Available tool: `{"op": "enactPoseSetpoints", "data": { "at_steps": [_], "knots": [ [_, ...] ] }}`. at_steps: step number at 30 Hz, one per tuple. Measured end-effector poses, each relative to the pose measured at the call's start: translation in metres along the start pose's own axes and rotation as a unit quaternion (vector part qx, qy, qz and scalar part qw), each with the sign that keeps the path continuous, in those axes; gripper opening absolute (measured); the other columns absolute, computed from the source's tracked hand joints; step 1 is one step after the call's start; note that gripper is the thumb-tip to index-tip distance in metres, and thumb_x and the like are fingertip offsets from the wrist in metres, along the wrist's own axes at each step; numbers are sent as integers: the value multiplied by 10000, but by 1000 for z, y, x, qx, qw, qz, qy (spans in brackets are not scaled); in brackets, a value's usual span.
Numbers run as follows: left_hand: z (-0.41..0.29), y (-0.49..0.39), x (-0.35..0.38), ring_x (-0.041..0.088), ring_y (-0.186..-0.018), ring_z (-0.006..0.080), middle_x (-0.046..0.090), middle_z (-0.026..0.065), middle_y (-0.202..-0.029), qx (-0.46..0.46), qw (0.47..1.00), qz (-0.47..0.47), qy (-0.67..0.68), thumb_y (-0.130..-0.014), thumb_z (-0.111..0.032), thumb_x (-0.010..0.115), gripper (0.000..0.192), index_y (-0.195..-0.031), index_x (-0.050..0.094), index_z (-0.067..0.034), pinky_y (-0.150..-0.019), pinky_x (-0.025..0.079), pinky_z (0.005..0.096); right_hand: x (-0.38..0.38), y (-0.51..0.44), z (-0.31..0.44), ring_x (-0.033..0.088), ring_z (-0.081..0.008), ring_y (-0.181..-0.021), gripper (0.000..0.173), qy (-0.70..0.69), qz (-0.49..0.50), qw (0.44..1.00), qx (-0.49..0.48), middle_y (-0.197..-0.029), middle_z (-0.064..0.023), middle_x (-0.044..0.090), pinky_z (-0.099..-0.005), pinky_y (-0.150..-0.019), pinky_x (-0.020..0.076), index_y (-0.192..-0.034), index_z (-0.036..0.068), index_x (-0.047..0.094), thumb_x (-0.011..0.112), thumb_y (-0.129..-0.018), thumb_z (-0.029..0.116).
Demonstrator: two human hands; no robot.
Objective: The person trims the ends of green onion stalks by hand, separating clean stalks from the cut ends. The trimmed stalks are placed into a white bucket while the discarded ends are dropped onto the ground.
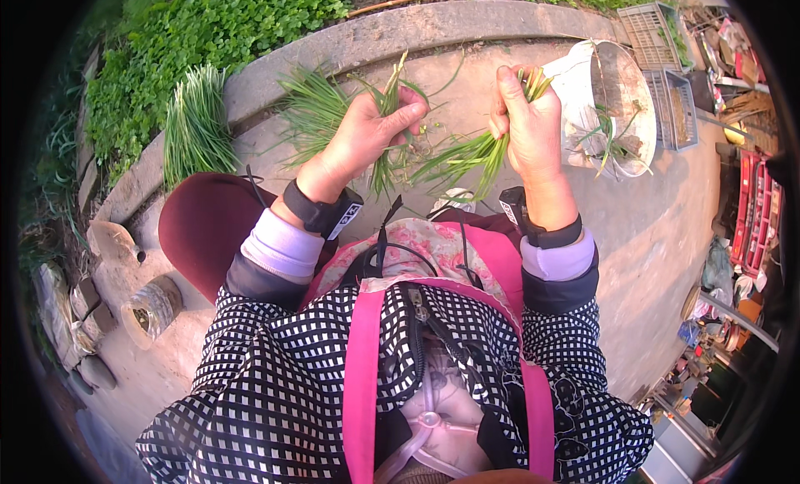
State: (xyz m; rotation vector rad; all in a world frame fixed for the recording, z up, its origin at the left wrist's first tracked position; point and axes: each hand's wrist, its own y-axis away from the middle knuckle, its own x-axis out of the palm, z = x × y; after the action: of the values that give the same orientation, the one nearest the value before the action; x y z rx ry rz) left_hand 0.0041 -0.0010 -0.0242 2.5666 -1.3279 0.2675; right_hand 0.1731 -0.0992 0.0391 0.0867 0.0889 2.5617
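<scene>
My left hand (375, 124) pinches a few green blades (390, 93) between thumb and fingers; they look like garlic chives. In my right hand (534, 124) is a thicker bunch of chives (478, 154), its pale cut ends sticking up past the thumb and its leaves hanging down to the left. A loose pile of chives (312, 102) lies on the concrete beyond my left hand. Farther left, a neat chive bundle (197, 127) rests near the curb. Beyond my right hand, a white bucket (572, 77) lies tipped, with some plant scraps (609, 134) inside.
A concrete curb (425, 30) borders a leafy garden bed (250, 21). Plastic crates (650, 37) stand at the upper right, with a red rack (747, 209) and clutter below. On the left are a shovel blade (112, 240) and a clear plastic container (153, 306).
</scene>
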Motion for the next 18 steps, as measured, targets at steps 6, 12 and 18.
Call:
{"op": "enactPoseSetpoints", "data": {
  "at_steps": [6, 12, 18],
  "knots": [
    [-3, 4, 7, 452, -571, 34, 548, -33, -697, -21, 994, 101, -21, -889, -241, 549, 189, -944, 594, -66, -502, 371, 172, 16, 6, -3, 414, -8, -478, 279, 82, 100, 992, 6, -750, -14, 620, -156, -392, 274, -1040, -3, 584, 657, -775, 48],
    [-2, 4, 6, 538, -578, 67, 610, 21, -785, -53, 986, 157, -5, -870, -241, 580, 228, -954, 589, -30, -501, 430, 208, 18, 7, -7, 554, -82, -598, 108, 87, 179, 977, 82, -716, -37, 611, -215, -528, 447, -872, -24, 605, 637, -789, 37],
    [0, 4, 7, 569, -594, 99, 622, 66, -841, -19, 997, 16, 77, -870, -214, 580, 244, -995, 558, -6, -501, 450, 215, 16, 4, -11, 522, -59, -617, 100, 116, 140, 983, 31, -675, -2, 597, -222, -554, 432, -802, -18, 632, 640, -791, 81]
  ]
}}
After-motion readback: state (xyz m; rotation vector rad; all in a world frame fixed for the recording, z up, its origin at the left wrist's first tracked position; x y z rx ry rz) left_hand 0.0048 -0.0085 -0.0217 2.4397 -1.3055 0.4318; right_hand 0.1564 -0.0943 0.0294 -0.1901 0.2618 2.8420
